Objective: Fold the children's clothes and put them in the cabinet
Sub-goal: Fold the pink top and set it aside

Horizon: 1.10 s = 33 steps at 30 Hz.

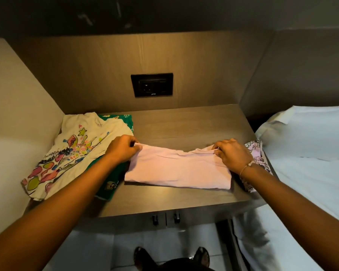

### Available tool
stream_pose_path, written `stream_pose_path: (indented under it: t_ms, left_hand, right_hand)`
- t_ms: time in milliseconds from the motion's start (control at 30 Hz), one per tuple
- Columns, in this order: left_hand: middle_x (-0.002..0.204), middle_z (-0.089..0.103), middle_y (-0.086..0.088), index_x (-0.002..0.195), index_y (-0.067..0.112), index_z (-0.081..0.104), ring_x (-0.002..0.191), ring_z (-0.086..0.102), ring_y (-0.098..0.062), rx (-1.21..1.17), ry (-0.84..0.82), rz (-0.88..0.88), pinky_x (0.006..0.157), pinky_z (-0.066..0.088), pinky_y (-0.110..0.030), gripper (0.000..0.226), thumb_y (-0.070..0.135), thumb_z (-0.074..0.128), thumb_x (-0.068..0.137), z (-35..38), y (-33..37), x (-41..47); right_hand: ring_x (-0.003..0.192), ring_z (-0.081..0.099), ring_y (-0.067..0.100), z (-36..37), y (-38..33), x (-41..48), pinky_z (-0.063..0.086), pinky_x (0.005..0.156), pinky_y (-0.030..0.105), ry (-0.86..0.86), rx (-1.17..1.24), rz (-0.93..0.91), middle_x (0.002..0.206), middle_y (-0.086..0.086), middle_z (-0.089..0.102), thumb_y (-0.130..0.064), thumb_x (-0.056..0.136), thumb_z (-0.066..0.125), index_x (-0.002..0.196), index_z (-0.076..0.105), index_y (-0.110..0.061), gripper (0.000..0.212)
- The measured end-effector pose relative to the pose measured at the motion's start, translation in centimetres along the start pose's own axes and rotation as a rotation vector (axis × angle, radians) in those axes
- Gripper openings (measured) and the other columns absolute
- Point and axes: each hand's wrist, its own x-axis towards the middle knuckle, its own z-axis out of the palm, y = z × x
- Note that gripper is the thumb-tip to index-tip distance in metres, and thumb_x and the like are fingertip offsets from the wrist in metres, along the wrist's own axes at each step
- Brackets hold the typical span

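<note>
Pink garment (177, 169): lies flat at centre of cabinet top (184, 122), far edge pinched at each corner by left hand (121, 148) and right hand (230, 154). Cream printed shirt (70, 153): at left, over green garment (109, 184). Lilac printed piece (257, 153): at right (partly hidden by the wrist). Cabinet doors (165, 217): closed below.
</note>
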Motion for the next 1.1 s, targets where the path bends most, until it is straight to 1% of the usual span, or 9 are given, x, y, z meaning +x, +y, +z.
stream_pose_path:
  t_ms: [67, 167, 333, 567, 767, 867, 933, 1033, 1100]
  left_hand:
    - [0.098, 0.066, 0.0, 0.113, 0.022, 0.069, 0.087, 0.058, -0.018, 0.142, 0.024, 0.041, 0.074, 0.048, -0.032, 0.031, 0.041, 0.065, 0.089, 0.6, -0.2, 1.0]
    - [0.13, 0.058, 0.002, 0.127, 0.033, 0.059, 0.117, 0.047, -0.024, 0.444, 0.008, 0.297, 0.093, 0.041, -0.043, 0.046, 0.053, 0.062, 0.086, 1.3, -0.7, 2.2]
    - [0.134, 0.056, 0.007, 0.132, 0.039, 0.051, 0.117, 0.042, -0.02, 0.562, -0.126, 0.485, 0.094, 0.031, -0.041, 0.05, 0.051, 0.063, 0.084, 2.2, -0.2, 3.0]
    - [0.107, 0.06, 0.008, 0.107, 0.032, 0.066, 0.097, 0.034, -0.011, 0.572, -0.181, 0.433, 0.086, 0.027, -0.039, 0.029, 0.047, 0.067, 0.083, 1.4, 1.8, 3.8]
    - [0.089, 0.067, 0.014, 0.099, 0.031, 0.072, 0.085, 0.042, -0.008, 0.489, 0.01, 0.53, 0.073, 0.025, -0.029, 0.018, 0.04, 0.072, 0.083, 0.0, 1.3, 2.0]
    - [0.093, 0.071, 0.013, 0.1, 0.032, 0.073, 0.082, 0.041, -0.01, 0.531, 0.097, 0.656, 0.064, 0.023, -0.026, 0.019, 0.038, 0.074, 0.081, -0.4, 0.3, 0.0]
    - [0.104, 0.068, 0.012, 0.11, 0.035, 0.068, 0.093, 0.043, -0.013, 0.623, 0.012, 0.696, 0.07, 0.027, -0.028, 0.028, 0.045, 0.068, 0.083, -0.2, -0.2, -1.6]
    - [0.129, 0.056, 0.007, 0.132, 0.035, 0.052, 0.114, 0.039, -0.017, 0.77, -0.165, 0.571, 0.086, 0.03, -0.035, 0.05, 0.057, 0.048, 0.087, 0.4, -0.6, -4.3]
    - [0.14, 0.049, 0.001, 0.143, 0.028, 0.04, 0.12, 0.039, -0.02, 0.788, -0.149, 0.486, 0.092, 0.031, -0.038, 0.064, 0.058, 0.03, 0.088, 0.8, -0.1, -6.4]
  right_hand:
    - [0.108, 0.054, 0.025, 0.6, 0.3, 0.7, 0.046, 0.089, 0.036, 0.016, -0.015, 0.026, 0.119, 0.003, 0.066, -0.025, 0.093, 0.057, 0.119, 0.063, -0.024, 0.026]
    - [0.122, 0.047, 0.023, 1.1, 0.3, 1.2, 0.043, 0.1, 0.04, -0.055, 0.059, 0.0, 0.133, 0.0, 0.057, -0.033, 0.09, 0.061, 0.132, 0.052, -0.029, 0.043]
    - [0.126, 0.043, 0.024, 1.5, -0.6, 2.3, 0.04, 0.103, 0.042, -0.234, -0.042, -0.06, 0.14, -0.001, 0.05, -0.041, 0.085, 0.065, 0.138, 0.046, -0.032, 0.057]
    - [0.108, 0.053, 0.024, 0.7, -0.9, 3.2, 0.044, 0.09, 0.038, -0.265, 0.036, 0.008, 0.108, -0.001, 0.067, -0.04, 0.078, 0.068, 0.106, 0.066, -0.03, 0.03]
    - [0.089, 0.054, 0.015, 0.4, -0.9, 1.2, 0.046, 0.079, 0.036, -0.061, 0.053, -0.026, 0.09, -0.01, 0.062, -0.041, 0.072, 0.075, 0.089, 0.059, -0.031, 0.025]
    - [0.087, 0.057, 0.018, 1.1, -1.2, -0.9, 0.04, 0.073, 0.033, 0.044, -0.082, -0.129, 0.09, -0.006, 0.064, -0.032, 0.077, 0.069, 0.09, 0.053, -0.031, 0.021]
    - [0.094, 0.058, 0.02, 1.9, -1.5, -2.2, 0.04, 0.076, 0.033, 0.009, -0.137, -0.178, 0.101, -0.004, 0.064, -0.028, 0.081, 0.065, 0.097, 0.053, -0.03, 0.02]
    - [0.105, 0.054, 0.019, 2.1, -1.6, -3.5, 0.046, 0.086, 0.035, -0.078, -0.129, -0.209, 0.121, -0.002, 0.06, -0.04, 0.078, 0.058, 0.11, 0.058, -0.027, 0.034]
    - [0.099, 0.056, 0.017, 1.3, -1.7, -4.0, 0.047, 0.083, 0.033, -0.026, -0.091, -0.214, 0.117, -0.003, 0.064, -0.037, 0.071, 0.05, 0.109, 0.061, -0.026, 0.042]
